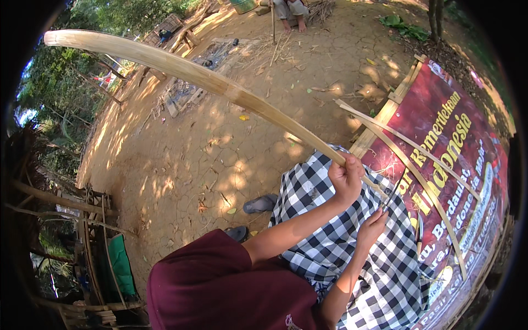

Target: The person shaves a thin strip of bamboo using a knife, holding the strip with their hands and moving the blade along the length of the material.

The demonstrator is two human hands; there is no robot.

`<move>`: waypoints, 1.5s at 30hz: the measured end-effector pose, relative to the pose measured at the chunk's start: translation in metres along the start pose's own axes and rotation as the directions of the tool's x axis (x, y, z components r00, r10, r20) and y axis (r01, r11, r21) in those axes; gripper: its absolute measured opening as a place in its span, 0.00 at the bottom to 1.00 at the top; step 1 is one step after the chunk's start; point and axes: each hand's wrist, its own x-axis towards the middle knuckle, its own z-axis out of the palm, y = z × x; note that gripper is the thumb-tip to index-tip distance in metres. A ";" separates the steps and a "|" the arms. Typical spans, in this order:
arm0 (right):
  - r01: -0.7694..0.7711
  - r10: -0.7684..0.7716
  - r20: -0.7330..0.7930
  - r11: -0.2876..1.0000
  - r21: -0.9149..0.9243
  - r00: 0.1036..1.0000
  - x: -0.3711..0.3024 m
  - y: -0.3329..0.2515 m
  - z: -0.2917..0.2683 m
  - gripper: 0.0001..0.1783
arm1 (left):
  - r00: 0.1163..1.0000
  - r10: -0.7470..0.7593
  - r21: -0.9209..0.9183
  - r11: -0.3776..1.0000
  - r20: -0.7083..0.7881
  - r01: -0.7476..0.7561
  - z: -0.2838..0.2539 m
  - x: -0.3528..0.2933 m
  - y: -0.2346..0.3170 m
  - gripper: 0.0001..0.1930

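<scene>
A long, pale bamboo strip arches from the upper left down to my lap. My left hand is closed round it close to its lower end. Beyond that fist, the strip's short end lies near the thin dark blade of a knife. The knife's handle is in my right hand, whose fingers are closed; blade and strip look very close, but I cannot tell whether they touch. A black-and-white checked cloth covers my lap beneath both hands.
To my right, a red printed banner covers a bamboo-edged platform, with several thin bamboo strips on it. Cracked earth lies ahead. Another person sits at the far top. A wooden structure stands at left.
</scene>
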 end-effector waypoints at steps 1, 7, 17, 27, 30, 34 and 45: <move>0.060 -0.060 0.000 0.998 0.026 0.998 0.002 0.002 0.000 0.19 | 1.000 -0.011 -0.013 1.000 0.002 0.011 -0.001 0.000 0.000 0.13; -0.066 0.073 0.058 0.991 -0.117 0.996 0.012 0.010 -0.011 0.16 | 1.000 -0.023 -0.070 0.997 -0.019 0.022 -0.002 -0.001 0.004 0.12; 0.020 -0.013 0.110 0.998 -0.060 0.994 0.018 -0.003 -0.026 0.17 | 0.995 -0.079 0.025 0.996 -0.054 0.081 0.009 0.002 0.010 0.19; 0.007 -0.013 0.117 0.999 0.050 0.993 0.013 0.002 -0.021 0.14 | 0.996 -0.090 0.083 0.992 -0.012 0.091 0.012 -0.004 0.016 0.24; -0.011 -0.002 0.062 0.979 0.201 0.998 0.013 0.001 -0.024 0.13 | 0.998 -0.057 0.084 0.995 0.012 0.056 0.017 -0.006 0.020 0.23; -0.199 0.221 0.225 0.973 -0.116 0.949 0.015 -0.003 -0.031 0.12 | 0.999 -0.053 0.117 0.992 0.008 0.052 0.018 -0.009 0.024 0.23; -0.436 0.463 0.221 0.885 -0.161 0.858 0.020 0.039 -0.035 0.19 | 0.998 -0.060 0.201 0.978 0.013 0.056 0.022 -0.010 0.022 0.24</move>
